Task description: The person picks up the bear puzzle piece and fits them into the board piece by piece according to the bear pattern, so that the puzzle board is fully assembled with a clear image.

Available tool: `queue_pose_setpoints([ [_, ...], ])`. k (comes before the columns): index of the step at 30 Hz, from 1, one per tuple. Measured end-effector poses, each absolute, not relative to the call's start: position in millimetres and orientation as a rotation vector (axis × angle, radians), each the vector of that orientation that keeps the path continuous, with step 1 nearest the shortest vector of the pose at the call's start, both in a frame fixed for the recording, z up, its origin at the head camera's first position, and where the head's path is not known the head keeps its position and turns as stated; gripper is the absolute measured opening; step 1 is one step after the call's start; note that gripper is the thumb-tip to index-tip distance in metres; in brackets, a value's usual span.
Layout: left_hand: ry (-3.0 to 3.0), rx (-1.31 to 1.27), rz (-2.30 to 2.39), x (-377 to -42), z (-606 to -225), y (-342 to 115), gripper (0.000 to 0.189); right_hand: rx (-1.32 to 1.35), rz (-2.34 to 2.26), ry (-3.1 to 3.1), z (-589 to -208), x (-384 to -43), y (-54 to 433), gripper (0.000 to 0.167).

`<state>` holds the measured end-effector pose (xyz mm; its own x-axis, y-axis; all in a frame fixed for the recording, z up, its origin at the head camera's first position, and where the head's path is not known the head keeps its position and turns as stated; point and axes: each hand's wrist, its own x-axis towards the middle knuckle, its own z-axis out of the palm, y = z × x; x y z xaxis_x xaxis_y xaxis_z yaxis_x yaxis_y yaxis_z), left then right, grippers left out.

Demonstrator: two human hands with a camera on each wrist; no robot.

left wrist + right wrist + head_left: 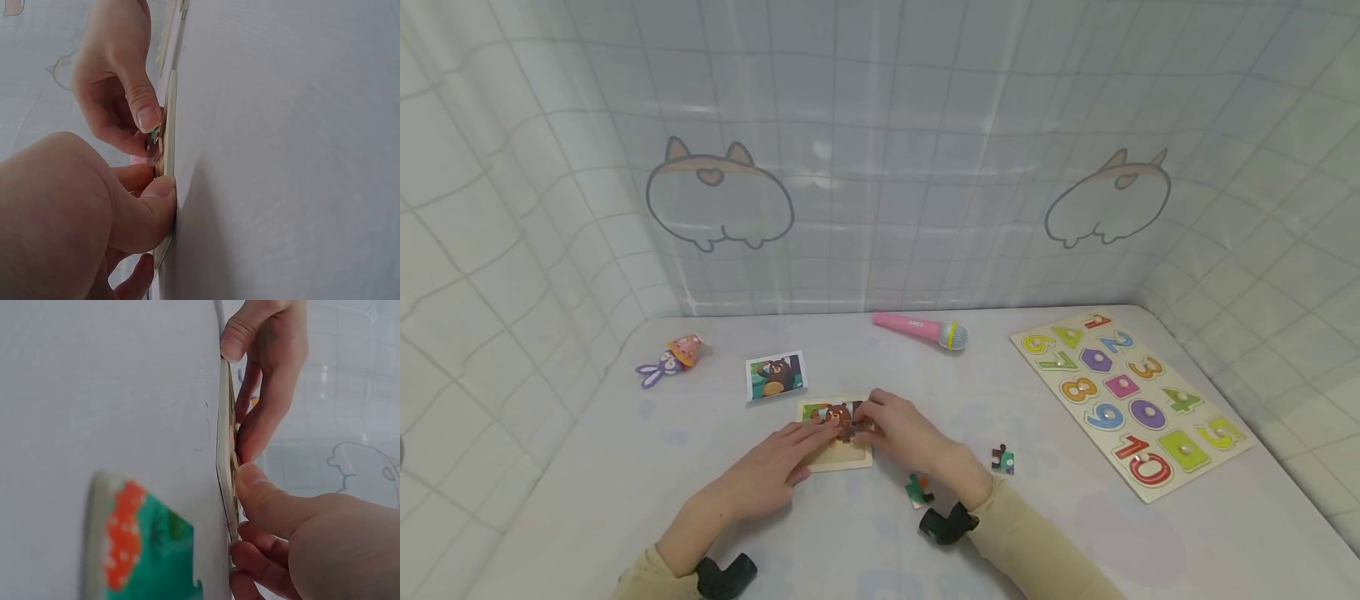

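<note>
A wooden jigsaw board (838,457) with a brown bear picture lies flat on the table between both hands. My left hand (767,471) steadies the board from its left side. The fingers lie over the bear pieces, and in the left wrist view the thumb (159,190) bears on the board's near edge. At the board's upper right, my right hand (902,429) pinches a puzzle piece (154,134), mostly covered by the fingers. Two loose puzzle pieces lie to the right, one (919,490) beneath the right wrist and another (1003,460) farther out.
A bear picture card (777,377) lies behind the left hand. Farther left is a purple rabbit toy (670,360). A pink toy microphone (921,330) lies at the back, and a number-and-shape puzzle board (1131,400) on the right. Curtain-like sheets (880,167) surround the table.
</note>
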<state>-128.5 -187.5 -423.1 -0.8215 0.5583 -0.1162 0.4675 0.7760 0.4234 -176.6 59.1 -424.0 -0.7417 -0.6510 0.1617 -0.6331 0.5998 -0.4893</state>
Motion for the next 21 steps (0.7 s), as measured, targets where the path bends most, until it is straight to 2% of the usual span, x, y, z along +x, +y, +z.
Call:
queue_pose_setpoints([
  [10, 2.775, 0.917, 0.475, -128.5, -426.4, -188.1, 0.061, -1.068, -0.894, 2.768, -427.1, -176.2, 59.0, 0.021],
  [21, 2.789, 0.882, 0.469, -128.1, -426.7, -186.4, 0.060, -0.987, -0.944, 2.781, -428.0, -176.0, 58.2, 0.022],
])
